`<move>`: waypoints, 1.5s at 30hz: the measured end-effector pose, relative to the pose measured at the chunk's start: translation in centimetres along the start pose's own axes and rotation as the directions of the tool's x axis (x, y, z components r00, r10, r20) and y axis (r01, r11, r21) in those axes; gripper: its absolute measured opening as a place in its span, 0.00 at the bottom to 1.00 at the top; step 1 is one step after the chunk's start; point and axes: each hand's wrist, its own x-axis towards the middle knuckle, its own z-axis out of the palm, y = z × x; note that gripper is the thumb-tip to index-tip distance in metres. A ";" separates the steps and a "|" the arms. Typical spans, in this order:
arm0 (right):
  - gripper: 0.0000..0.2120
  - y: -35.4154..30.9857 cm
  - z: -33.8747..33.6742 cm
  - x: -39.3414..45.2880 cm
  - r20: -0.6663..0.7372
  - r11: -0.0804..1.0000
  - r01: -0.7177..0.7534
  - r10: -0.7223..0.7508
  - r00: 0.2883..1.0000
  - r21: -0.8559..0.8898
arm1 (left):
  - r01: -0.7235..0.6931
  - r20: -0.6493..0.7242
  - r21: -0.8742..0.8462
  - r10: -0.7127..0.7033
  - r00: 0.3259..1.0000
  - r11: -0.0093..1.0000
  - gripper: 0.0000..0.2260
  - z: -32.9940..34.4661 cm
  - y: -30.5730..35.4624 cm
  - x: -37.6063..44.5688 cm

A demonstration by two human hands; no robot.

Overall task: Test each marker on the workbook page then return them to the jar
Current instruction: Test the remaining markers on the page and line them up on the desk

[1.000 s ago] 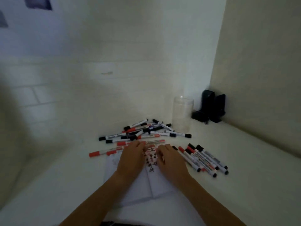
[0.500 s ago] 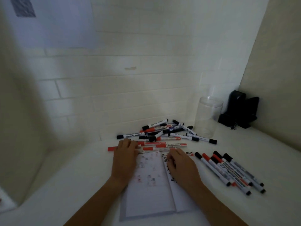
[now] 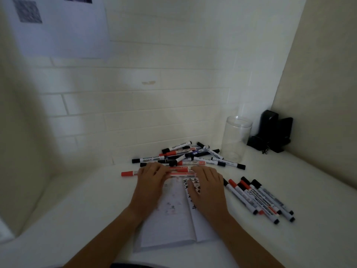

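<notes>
A sheet of paper (image 3: 58,29) hangs on the tiled wall at upper left. On the white worktop (image 3: 77,209), a red-capped marker (image 3: 128,173) sticks out to the left from under the left hand (image 3: 149,186). That hand lies palm down on the left page of the open workbook (image 3: 170,225), its fingers (image 3: 154,168) straight and slightly spread, their tips on the red markers (image 3: 178,172) lying across the top of the book. Behind them sits a loose pile of markers (image 3: 185,154), black, red and blue capped. The right hand (image 3: 207,190) rests flat on the right page, fingers relaxed and a little apart, holding nothing. Just right of it, a row of markers (image 3: 258,198) lies side by side. The clear jar (image 3: 235,138) stands upright and empty near the back wall, beside a black device (image 3: 272,130) in the corner.
</notes>
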 end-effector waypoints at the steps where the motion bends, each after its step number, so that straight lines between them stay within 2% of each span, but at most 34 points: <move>1: 0.14 0.0 -0.1 0.1 -0.015 0.999 0.040 -0.040 0.999 -0.016 | -0.046 0.026 -0.051 0.048 0.999 0.998 0.12 0.1 0.8 0.2; 3: 0.12 0.2 -0.1 0.0 0.007 0.994 0.108 -0.108 0.994 -0.035 | -0.077 0.077 -0.174 0.091 0.993 0.982 0.14 0.3 2.4 0.8; 6: 0.11 1.1 -0.2 -0.3 0.078 0.992 0.115 -0.111 0.991 -0.050 | 0.018 0.142 -0.281 0.023 0.990 0.960 0.12 0.8 4.1 1.4; 8: 0.12 2.0 -0.9 -0.5 0.101 0.992 0.088 -0.079 0.992 -0.087 | 0.060 0.199 -0.254 -0.009 0.980 0.965 0.12 1.7 4.0 1.3; 11: 0.10 3.0 -2.2 -1.2 0.110 0.989 0.071 -0.057 0.992 -0.127 | -0.001 0.238 -0.175 0.044 0.970 0.985 0.19 3.0 4.3 0.8; 12: 0.09 3.1 -2.4 -1.5 0.112 0.990 0.070 -0.056 0.992 -0.122 | -0.009 0.239 -0.173 0.051 0.970 0.985 0.18 3.4 4.7 0.8; 15: 0.09 3.3 -2.4 -2.1 0.121 0.993 0.059 -0.047 0.992 -0.100 | -0.014 0.225 -0.165 0.052 0.973 0.986 0.08 4.3 5.9 0.7; 17: 0.11 3.3 -2.0 -2.1 0.147 0.994 0.074 -0.062 0.987 -0.082 | -0.010 0.210 -0.178 0.047 0.977 0.984 0.06 4.5 6.0 0.4; 20: 0.11 3.3 -1.6 -2.0 0.183 0.989 0.142 -0.132 0.974 -0.044 | -0.006 0.203 -0.208 0.049 0.978 0.978 0.11 4.6 5.6 -0.2; 24: 0.11 2.9 -2.1 -1.8 0.192 0.991 0.132 -0.128 0.973 -0.011 | -0.013 0.196 -0.230 0.059 0.979 0.973 0.18 4.2 6.0 -0.4; 31: 0.11 2.2 -2.8 -2.0 0.177 0.987 0.134 -0.116 0.977 -0.092 | -0.011 0.178 -0.219 0.051 0.983 0.976 0.15 4.2 6.0 -0.4; 39: 0.16 1.5 -3.4 -1.9 0.154 0.987 0.123 -0.105 0.982 -0.108 | -0.040 0.136 -0.189 0.067 0.988 0.981 0.15 4.0 6.1 -0.3; 42: 0.21 2.2 -3.4 -2.2 0.164 0.992 0.074 -0.057 0.985 -0.098 | 0.032 0.074 -0.211 -0.017 0.997 0.977 0.14 3.9 5.8 -0.2; 45: 0.21 2.3 -3.4 -2.2 0.157 0.989 0.050 -0.027 0.987 -0.142 | 0.093 0.034 -0.266 -0.087 0.996 0.959 0.15 3.7 5.8 -0.1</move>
